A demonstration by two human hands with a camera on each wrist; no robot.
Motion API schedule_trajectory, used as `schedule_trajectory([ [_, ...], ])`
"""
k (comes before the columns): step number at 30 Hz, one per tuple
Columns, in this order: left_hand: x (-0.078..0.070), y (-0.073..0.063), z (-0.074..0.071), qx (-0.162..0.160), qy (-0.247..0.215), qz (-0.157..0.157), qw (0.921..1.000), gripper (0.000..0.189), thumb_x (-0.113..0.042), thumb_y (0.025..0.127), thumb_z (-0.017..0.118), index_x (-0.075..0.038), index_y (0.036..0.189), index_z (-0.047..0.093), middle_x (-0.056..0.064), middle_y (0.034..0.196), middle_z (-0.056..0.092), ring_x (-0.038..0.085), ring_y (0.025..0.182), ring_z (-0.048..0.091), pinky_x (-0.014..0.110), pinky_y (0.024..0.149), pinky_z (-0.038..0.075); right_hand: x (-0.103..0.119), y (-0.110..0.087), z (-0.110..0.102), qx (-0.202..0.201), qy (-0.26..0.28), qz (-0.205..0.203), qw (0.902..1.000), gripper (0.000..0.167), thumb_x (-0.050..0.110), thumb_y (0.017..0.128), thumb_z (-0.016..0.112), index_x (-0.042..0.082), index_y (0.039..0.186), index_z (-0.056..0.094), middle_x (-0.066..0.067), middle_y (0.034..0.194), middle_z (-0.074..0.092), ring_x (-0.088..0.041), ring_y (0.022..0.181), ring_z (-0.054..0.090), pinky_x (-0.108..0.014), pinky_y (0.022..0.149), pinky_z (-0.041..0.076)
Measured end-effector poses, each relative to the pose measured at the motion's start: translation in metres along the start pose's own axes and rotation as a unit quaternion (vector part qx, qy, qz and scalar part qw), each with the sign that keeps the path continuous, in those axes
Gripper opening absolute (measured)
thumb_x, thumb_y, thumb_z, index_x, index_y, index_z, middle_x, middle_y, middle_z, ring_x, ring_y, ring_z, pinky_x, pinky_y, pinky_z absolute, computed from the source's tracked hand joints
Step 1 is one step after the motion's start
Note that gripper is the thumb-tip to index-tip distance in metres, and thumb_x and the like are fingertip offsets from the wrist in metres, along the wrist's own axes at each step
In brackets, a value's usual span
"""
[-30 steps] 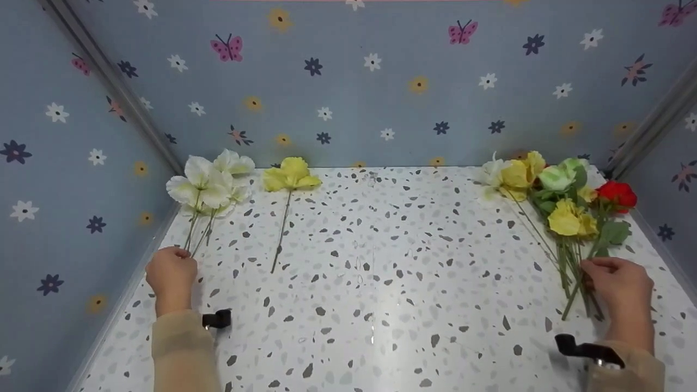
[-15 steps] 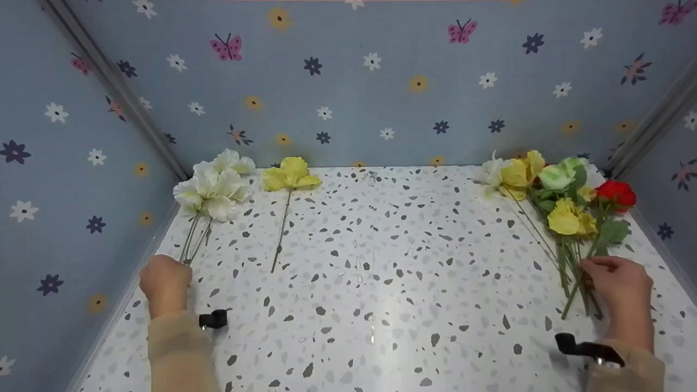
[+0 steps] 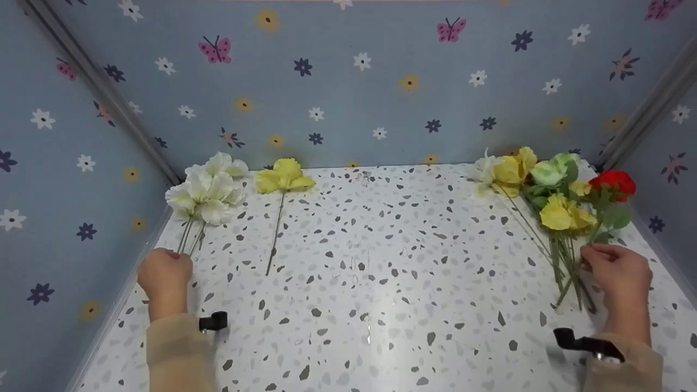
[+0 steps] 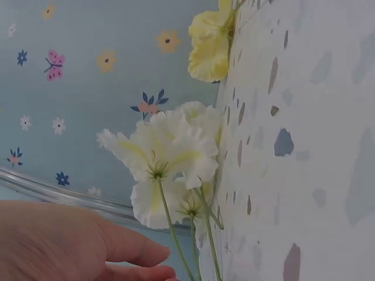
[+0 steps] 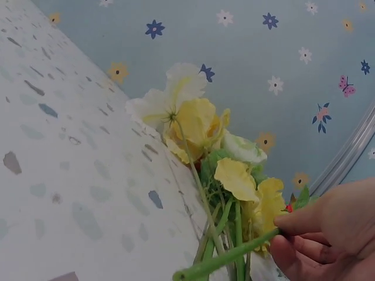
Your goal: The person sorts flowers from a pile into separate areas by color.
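Observation:
In the head view my left hand (image 3: pixel 165 277) is at the lower stems of several white flowers (image 3: pixel 207 188) at the far left. Its fingertips (image 4: pixel 158 253) lie beside the thin stems in the left wrist view, with no stem seen between them. My right hand (image 3: pixel 621 272) pinches a thick green stem (image 5: pixel 228 257) between thumb and finger. That stem runs up toward the red rose (image 3: pixel 615 185), whose bloom is mostly hidden in the right wrist view. Beside it lie yellow flowers (image 3: pixel 561 212), a pale green rose (image 3: pixel 550 171) and a white flower (image 3: pixel 486 167), their stems crossing.
A single yellow flower (image 3: pixel 284 175) lies right of the white ones, its stem pointing toward me. The speckled white tabletop (image 3: pixel 370 283) is bounded by blue patterned walls (image 3: pixel 348 87) at the back and both sides.
The left white bloom has come down to lie among the others, and my left hand drew back, then moved slightly forward. My right hand keeps its pinch. The head view has shifted slightly.

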State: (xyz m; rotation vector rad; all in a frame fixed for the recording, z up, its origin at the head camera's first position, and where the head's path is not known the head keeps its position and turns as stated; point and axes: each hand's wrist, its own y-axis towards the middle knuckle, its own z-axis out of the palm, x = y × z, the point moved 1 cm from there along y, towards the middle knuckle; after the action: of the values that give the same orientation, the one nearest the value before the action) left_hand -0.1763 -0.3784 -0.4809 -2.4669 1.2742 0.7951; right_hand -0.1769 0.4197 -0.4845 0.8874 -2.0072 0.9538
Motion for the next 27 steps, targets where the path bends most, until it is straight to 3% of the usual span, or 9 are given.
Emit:
schedule_trajectory([
  [3, -0.02, -0.007, 0.003, -0.033, -0.025, 0.03, 0.9987, 0.029, -0.013, 0.103, 0.054, 0.012, 0.104, 0.069, 0.035, 0.109, 0.071, 0.057, 0.108, 0.064, 0.068, 0.099, 0.048, 0.009, -0.005, 0.001, -0.013, 0.089, 0.003, 0.9959, 0.018, 0.032, 0.106, 0.074, 0.025, 0.121, 0.068, 0.02, 0.089, 0.07, -0.002, 0.081, 0.072, -0.02, 0.067, 0.056],
  [6, -0.046, -0.018, 0.009, -0.055, -0.077, 0.057, 0.9939, 0.033, -0.016, 0.106, 0.055, 0.011, 0.118, 0.07, 0.033, 0.114, 0.072, 0.053, 0.108, 0.066, 0.065, 0.1, 0.048, 0.021, -0.011, 0.007, -0.023, 0.169, -0.004, 0.9853, 0.018, 0.028, 0.104, 0.077, 0.023, 0.12, 0.069, 0.014, 0.098, 0.07, -0.004, 0.081, 0.073, -0.017, 0.068, 0.057],
  [10, -0.085, -0.035, 0.026, -0.058, -0.168, 0.1, 0.979, 0.031, -0.015, 0.106, 0.06, 0.006, 0.125, 0.072, 0.028, 0.117, 0.075, 0.043, 0.104, 0.072, 0.048, 0.088, 0.055, 0.043, -0.022, 0.026, -0.019, 0.285, -0.047, 0.9572, 0.023, 0.014, 0.101, 0.08, 0.01, 0.123, 0.072, 0.002, 0.106, 0.07, -0.01, 0.085, 0.074, -0.018, 0.073, 0.062],
  [12, -0.104, -0.045, 0.039, -0.043, -0.202, 0.12, 0.9709, 0.029, -0.015, 0.106, 0.062, 0.004, 0.126, 0.073, 0.024, 0.116, 0.077, 0.038, 0.102, 0.074, 0.041, 0.083, 0.055, 0.052, -0.029, 0.039, -0.002, 0.323, -0.083, 0.9427, 0.02, 0.008, 0.1, 0.08, 0.005, 0.119, 0.074, -0.001, 0.105, 0.072, -0.012, 0.086, 0.073, -0.02, 0.073, 0.063],
  [16, -0.137, -0.071, 0.067, 0.014, -0.252, 0.153, 0.9554, 0.027, -0.015, 0.107, 0.064, 0.0, 0.126, 0.075, 0.018, 0.115, 0.078, 0.03, 0.102, 0.074, 0.039, 0.088, 0.057, 0.069, -0.04, 0.072, 0.056, 0.346, -0.143, 0.9255, 0.015, 0.001, 0.099, 0.079, 0.001, 0.113, 0.075, -0.004, 0.1, 0.076, -0.014, 0.086, 0.073, -0.022, 0.074, 0.063],
  [22, -0.171, -0.117, 0.098, 0.133, -0.285, 0.213, 0.9249, 0.023, -0.014, 0.105, 0.07, -0.001, 0.124, 0.075, 0.012, 0.107, 0.079, 0.025, 0.095, 0.074, 0.038, 0.086, 0.063, 0.079, -0.062, 0.13, 0.147, 0.275, -0.182, 0.9326, 0.033, 0.006, 0.103, 0.076, -0.01, 0.129, 0.065, -0.006, 0.104, 0.075, -0.015, 0.091, 0.074, -0.025, 0.085, 0.064],
  [27, -0.187, -0.155, 0.12, 0.251, -0.282, 0.229, 0.8969, 0.027, -0.019, 0.106, 0.07, -0.002, 0.127, 0.074, 0.007, 0.108, 0.077, 0.019, 0.093, 0.073, 0.033, 0.083, 0.064, 0.081, -0.082, 0.172, 0.2, 0.217, -0.2, 0.9345, 0.027, 0.004, 0.104, 0.075, -0.009, 0.125, 0.065, -0.012, 0.107, 0.074, -0.016, 0.09, 0.073, -0.028, 0.085, 0.064],
])
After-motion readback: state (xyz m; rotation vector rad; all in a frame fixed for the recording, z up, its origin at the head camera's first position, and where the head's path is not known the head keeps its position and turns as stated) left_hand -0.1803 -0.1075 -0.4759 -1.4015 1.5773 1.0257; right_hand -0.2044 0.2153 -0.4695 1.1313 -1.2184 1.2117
